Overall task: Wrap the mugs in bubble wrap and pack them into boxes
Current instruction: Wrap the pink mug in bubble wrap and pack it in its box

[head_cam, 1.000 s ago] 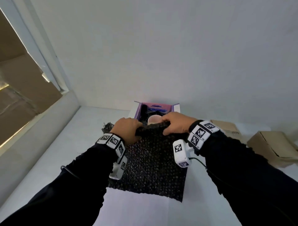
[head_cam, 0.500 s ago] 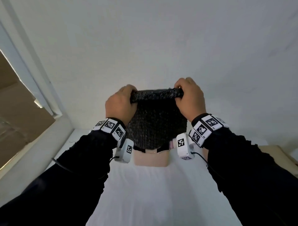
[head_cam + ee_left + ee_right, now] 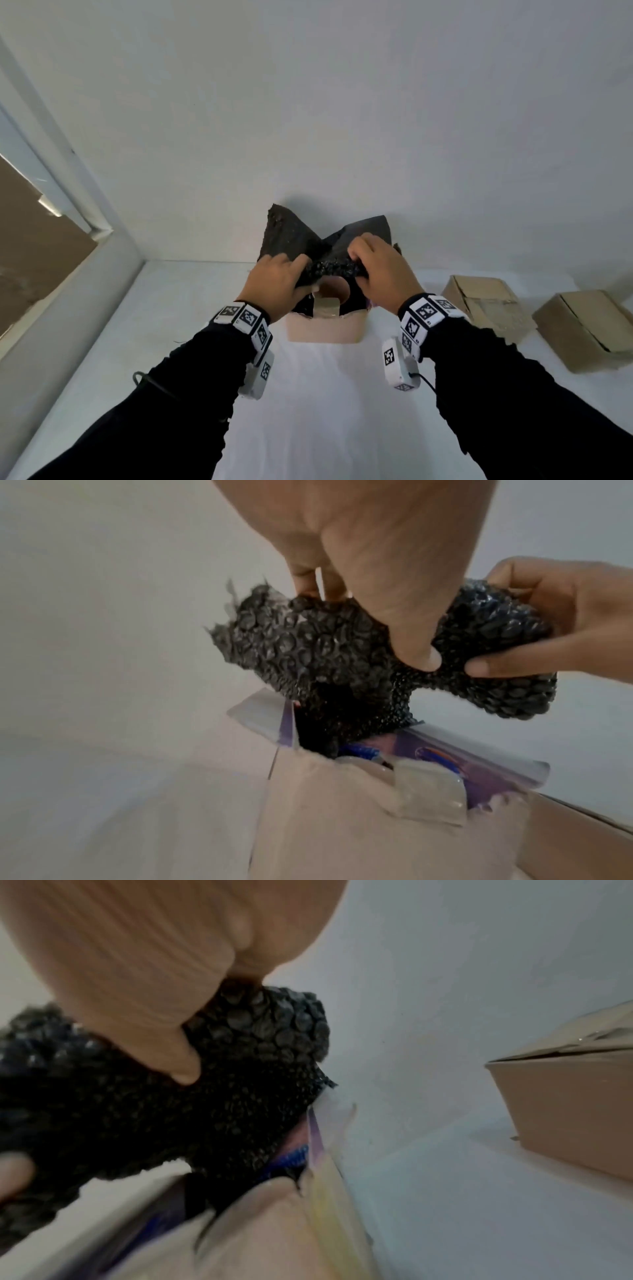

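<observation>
A sheet of black bubble wrap (image 3: 291,236) stands bunched over the open top of a small pinkish box (image 3: 325,327) at the back of the white table. My left hand (image 3: 277,279) and right hand (image 3: 376,270) both grip a rolled fold of the bubble wrap (image 3: 342,647) just above the box opening. A round pinkish mug rim (image 3: 334,289) shows inside the box under that fold. In the wrist views the bubble wrap (image 3: 240,1096) runs down into the box (image 3: 342,818), whose inner flaps are purple. The mug's body is hidden.
Two closed brown cardboard boxes (image 3: 489,308) (image 3: 589,329) lie on the table to the right. A white wall rises right behind the open box. A window ledge (image 3: 68,308) runs along the left side. The white table (image 3: 325,411) stretches toward me.
Half a second ago both hands held the sheet stretched high in front of the wall. Now they have come down and bunched it over the box opening.
</observation>
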The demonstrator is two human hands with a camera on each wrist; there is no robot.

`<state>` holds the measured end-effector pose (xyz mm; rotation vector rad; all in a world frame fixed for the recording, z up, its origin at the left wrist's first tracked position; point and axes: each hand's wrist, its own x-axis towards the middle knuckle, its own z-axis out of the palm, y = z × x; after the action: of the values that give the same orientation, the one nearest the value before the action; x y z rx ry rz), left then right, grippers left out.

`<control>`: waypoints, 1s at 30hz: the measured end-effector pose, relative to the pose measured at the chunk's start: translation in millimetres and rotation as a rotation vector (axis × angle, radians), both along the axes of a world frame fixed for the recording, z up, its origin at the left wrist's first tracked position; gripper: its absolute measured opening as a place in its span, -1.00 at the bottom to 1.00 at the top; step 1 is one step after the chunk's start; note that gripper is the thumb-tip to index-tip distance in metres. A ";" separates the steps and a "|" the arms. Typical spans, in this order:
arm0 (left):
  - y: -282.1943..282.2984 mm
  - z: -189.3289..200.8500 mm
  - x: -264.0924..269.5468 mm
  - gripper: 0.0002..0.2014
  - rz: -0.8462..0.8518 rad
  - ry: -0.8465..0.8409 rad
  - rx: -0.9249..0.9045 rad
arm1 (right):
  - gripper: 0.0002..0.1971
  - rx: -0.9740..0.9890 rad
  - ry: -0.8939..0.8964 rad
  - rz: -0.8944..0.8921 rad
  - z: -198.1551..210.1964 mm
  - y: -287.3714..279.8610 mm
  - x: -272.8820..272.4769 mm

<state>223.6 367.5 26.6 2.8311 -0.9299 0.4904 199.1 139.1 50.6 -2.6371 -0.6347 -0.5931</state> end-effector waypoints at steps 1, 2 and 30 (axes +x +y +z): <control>0.5 -4.2 1.6 -0.48 0.004 0.038 -0.006 | -0.67 -0.077 -0.057 -0.002 -7.1 1.9 0.9; 0.4 -7.0 2.6 -0.48 0.000 0.065 -0.005 | -0.68 -0.155 -0.105 -0.011 -15.5 3.4 1.6; -2.6 -43.9 21.7 -0.64 -0.150 0.297 -0.034 | -0.85 0.166 0.312 0.053 -87.8 10.7 -21.8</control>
<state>245.4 365.0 -17.3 2.6760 -1.0475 0.0639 177.3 149.8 -37.2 -2.4757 -0.5330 -0.2006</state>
